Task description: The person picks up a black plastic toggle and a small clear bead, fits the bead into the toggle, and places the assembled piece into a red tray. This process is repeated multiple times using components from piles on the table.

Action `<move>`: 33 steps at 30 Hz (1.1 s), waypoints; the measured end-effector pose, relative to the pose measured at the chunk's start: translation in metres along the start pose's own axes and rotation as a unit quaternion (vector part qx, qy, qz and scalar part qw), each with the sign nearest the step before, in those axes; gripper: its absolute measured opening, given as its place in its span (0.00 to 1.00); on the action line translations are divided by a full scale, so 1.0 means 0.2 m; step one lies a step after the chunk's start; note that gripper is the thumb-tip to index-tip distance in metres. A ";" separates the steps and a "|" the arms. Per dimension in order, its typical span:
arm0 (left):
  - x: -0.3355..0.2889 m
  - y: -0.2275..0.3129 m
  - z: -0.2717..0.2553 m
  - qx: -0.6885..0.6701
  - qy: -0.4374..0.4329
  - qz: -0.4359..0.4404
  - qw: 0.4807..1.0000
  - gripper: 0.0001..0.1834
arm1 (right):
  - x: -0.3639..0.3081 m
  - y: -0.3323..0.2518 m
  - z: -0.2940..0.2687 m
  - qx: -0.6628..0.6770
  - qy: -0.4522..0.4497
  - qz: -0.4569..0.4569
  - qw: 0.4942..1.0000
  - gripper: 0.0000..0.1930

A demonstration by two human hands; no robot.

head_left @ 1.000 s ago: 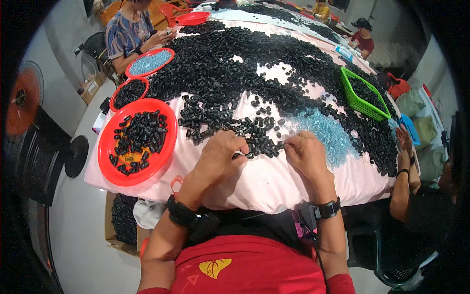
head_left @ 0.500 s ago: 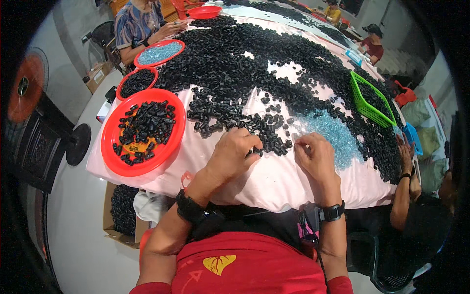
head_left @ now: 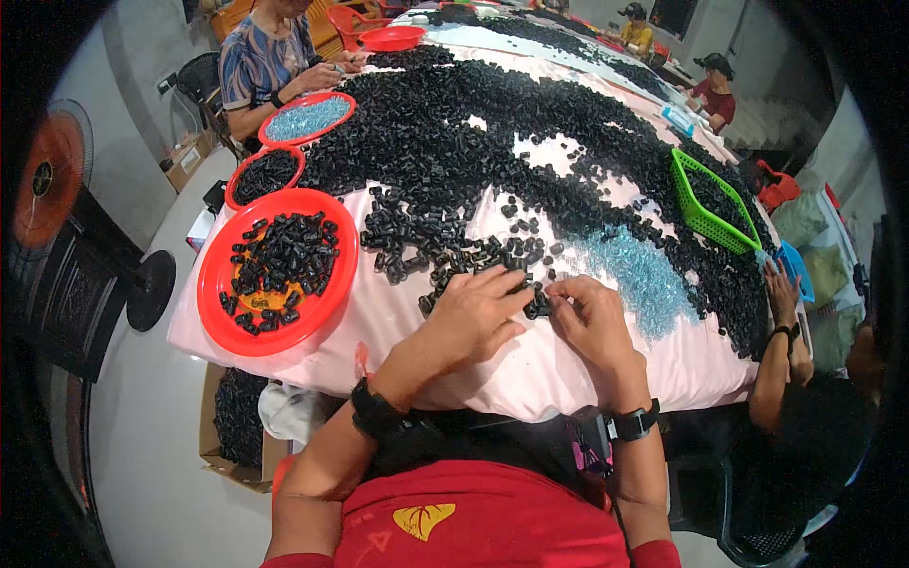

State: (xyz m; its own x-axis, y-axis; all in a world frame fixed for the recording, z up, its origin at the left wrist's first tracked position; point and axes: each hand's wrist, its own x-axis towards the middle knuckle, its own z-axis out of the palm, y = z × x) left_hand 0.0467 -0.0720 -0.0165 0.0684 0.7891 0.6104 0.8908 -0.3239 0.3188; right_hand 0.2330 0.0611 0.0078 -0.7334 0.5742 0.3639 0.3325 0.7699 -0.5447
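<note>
Across the desk (head_left: 682,386), draped in pale pink cloth (head_left: 502,379), spreads a wide heap of short black pieces (head_left: 445,118), with a looser cluster of small black cylinders (head_left: 407,232) at the near side. The left hand (head_left: 516,301) lies palm down at the near edge of this cluster, its grip spread, fingers reaching toward the right and thumb apart below them. Just beside it, the right hand (head_left: 579,308) has its fingertips and thumb drawn in next to a few cylinders; I cannot tell whether its grip is pinching one. Beyond the right hand lies a patch of clear bluish pieces (head_left: 630,279), bordered by the black heap. To the left stands a large red basin (head_left: 216,312) partly filled with black cylinders, and behind it come a smaller red bowl (head_left: 234,197) of black pieces and another red dish (head_left: 266,138) of bluish ones. At the right, a green basket (head_left: 712,229) sits on the heap, tilted, holding black pieces. Near a blue tray (head_left: 801,275), a co-worker's hand (head_left: 780,295) rests at the desk's right edge.
</note>
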 end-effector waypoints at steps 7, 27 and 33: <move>0.00 -0.10 -0.14 -0.016 0.023 -0.104 0.994 0.09 | 0.01 -0.04 -0.02 0.050 0.014 0.047 0.998 0.08; 0.03 -0.11 -0.19 -0.077 -0.018 -0.169 0.982 0.12 | 0.01 -0.07 -0.08 0.143 0.076 0.045 0.986 0.09; 0.07 -0.11 -0.08 -0.020 0.007 -0.132 0.991 0.11 | 0.01 -0.10 -0.09 0.157 0.073 0.045 0.984 0.09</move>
State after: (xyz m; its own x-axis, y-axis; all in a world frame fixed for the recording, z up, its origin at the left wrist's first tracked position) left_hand 0.0219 -0.0621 -0.0040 -0.1715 0.8420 0.5115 0.8578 -0.1277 0.4979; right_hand 0.2351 0.0514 0.0323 -0.6087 0.6875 0.3961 0.1756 0.6036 -0.7777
